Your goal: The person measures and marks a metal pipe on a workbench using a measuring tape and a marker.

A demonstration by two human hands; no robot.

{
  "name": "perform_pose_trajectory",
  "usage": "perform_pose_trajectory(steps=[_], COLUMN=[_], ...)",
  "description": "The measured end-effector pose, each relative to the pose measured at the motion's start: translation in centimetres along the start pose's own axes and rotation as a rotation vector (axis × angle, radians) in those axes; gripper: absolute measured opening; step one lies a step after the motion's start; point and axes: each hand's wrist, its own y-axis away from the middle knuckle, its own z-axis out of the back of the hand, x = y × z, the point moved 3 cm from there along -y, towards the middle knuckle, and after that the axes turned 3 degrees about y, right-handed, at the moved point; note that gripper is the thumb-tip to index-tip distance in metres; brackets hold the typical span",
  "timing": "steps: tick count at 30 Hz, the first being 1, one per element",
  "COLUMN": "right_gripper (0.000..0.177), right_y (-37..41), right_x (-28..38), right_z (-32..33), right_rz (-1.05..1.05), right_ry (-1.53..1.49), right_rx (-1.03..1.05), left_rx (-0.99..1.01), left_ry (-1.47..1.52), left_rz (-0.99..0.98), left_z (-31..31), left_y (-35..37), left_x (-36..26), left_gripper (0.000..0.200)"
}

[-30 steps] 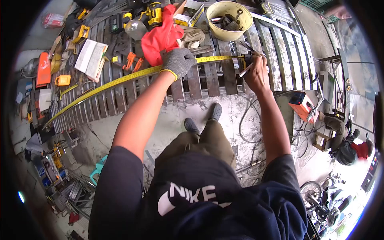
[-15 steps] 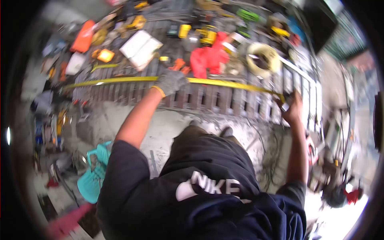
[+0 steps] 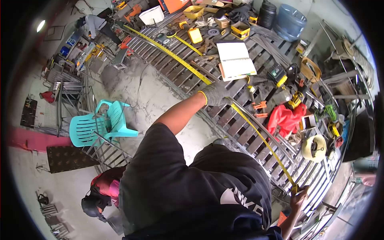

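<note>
Yellow tape (image 3: 260,135) under gloved left hand (image 3: 218,94) (fingertips unclear).

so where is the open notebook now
In the head view, the open notebook lies on the slatted bench, right of centre, beyond the gloved left hand and left of the red cloth.

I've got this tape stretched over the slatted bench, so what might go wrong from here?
The tape passes at your gloved left hand; if that hand shifts, a reading could drift.

Your right hand is at the case; if it slips, the blade might whip back.

The open notebook lies close to your glove, so it may get knocked.
</note>
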Motion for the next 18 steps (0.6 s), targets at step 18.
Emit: perform_pose_trajectory(steps=[18], right_gripper=[0.043], right_y=[-3.6], right_x=[9.6], right_z=[-0.4], right_rz=[-0.133], right_ry=[0.153], right_rx=[0.111], left_rx=[-0.094], left_ry=[0.076], left_rz=[-0.025], left_z=[0.7], left_y=[1.4], left_x=[14.0], left_gripper=[0.050])
